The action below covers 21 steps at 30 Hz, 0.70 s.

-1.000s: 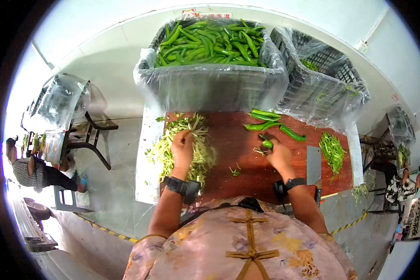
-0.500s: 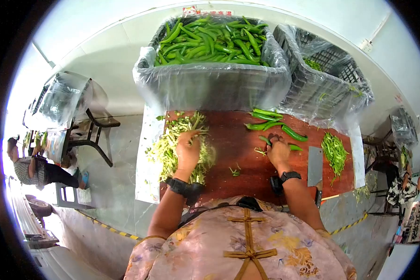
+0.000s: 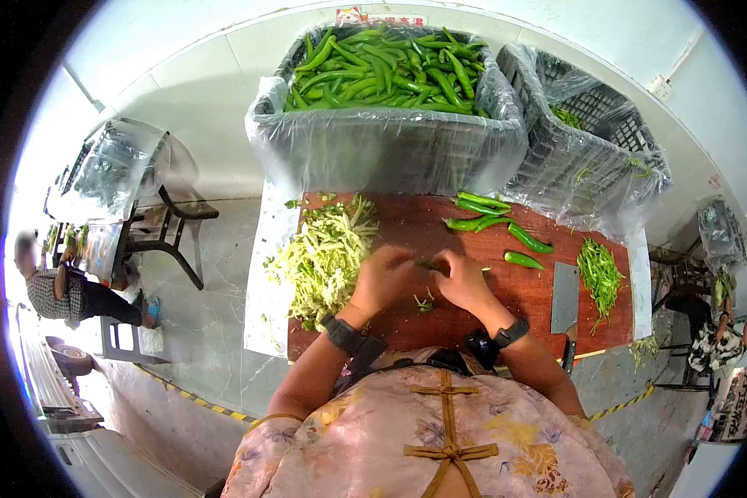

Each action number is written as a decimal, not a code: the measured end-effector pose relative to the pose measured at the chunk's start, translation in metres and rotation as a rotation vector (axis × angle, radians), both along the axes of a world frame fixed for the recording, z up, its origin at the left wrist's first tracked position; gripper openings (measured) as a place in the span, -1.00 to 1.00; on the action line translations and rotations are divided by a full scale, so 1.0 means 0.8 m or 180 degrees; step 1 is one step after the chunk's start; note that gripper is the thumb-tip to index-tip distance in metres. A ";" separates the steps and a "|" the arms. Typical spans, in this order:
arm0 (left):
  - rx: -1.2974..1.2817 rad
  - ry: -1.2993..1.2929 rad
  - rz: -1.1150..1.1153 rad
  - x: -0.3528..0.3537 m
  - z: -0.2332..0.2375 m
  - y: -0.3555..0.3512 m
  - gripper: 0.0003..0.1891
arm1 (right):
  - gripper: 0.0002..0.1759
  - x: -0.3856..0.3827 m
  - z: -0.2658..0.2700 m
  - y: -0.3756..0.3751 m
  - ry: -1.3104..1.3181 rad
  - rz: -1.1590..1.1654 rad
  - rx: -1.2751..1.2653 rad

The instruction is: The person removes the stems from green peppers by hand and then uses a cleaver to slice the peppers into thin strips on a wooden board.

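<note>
Over the middle of the red-brown board, my left hand (image 3: 382, 279) and my right hand (image 3: 465, 282) are close together. A small dark green pepper piece (image 3: 427, 264) shows between them, gripped by the curled fingers of my right hand. My left fingers reach toward it but are blurred, so I cannot tell whether they hold it. Just below lie a few green scraps (image 3: 424, 304). Beside my left hand is a heap of pale green shreds (image 3: 328, 257). To the right of my right hand lies a short green pepper piece (image 3: 523, 260), with several whole green peppers (image 3: 529, 238) behind.
A plastic-lined crate (image 3: 382, 149) full of green peppers stands behind the board (image 3: 407, 220). Another lined crate (image 3: 589, 178) is beside it. At right, a cleaver (image 3: 564, 299) lies near a pile of green strips (image 3: 599, 278). A person (image 3: 79, 295) is at far left.
My right hand has moved left from the peppers to the board's middle, carrying a pepper piece. My left hand has come off the pale shreds and moved right to meet it.
</note>
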<state>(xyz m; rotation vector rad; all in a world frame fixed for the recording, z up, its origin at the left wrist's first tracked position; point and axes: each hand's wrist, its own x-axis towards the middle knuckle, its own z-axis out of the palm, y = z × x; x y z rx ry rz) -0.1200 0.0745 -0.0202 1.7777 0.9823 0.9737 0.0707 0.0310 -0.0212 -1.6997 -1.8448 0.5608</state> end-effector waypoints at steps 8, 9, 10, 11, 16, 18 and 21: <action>-0.0257 -0.0279 0.0063 0.005 -0.006 -0.005 -0.85 | -0.70 -0.021 0.015 0.000 0.0381 0.0188 0.0310; -0.0269 -0.0270 0.0047 0.005 -0.005 -0.005 -0.85 | -0.70 -0.021 0.020 0.000 0.0377 0.0186 0.0311; -0.0283 -0.0260 0.0032 0.005 -0.004 -0.005 -0.85 | -0.72 -0.021 0.026 0.000 0.0326 0.0180 0.0229; -0.0285 -0.0264 0.0030 0.005 -0.003 -0.006 -0.85 | -0.73 -0.020 0.030 -0.001 0.0275 0.0173 0.0147; -0.0971 -0.0410 -0.0004 0.009 -0.003 -0.007 -0.82 | -0.77 -0.020 0.033 -0.003 0.0232 0.0251 0.0652; -0.1333 -0.0649 -0.0112 0.007 -0.001 -0.008 -0.82 | -0.78 -0.020 0.035 -0.003 0.0221 0.0293 0.0769; -0.1957 -0.1028 -0.0278 0.006 0.006 -0.010 -0.82 | -0.79 -0.017 0.037 -0.004 0.0095 0.0393 0.0709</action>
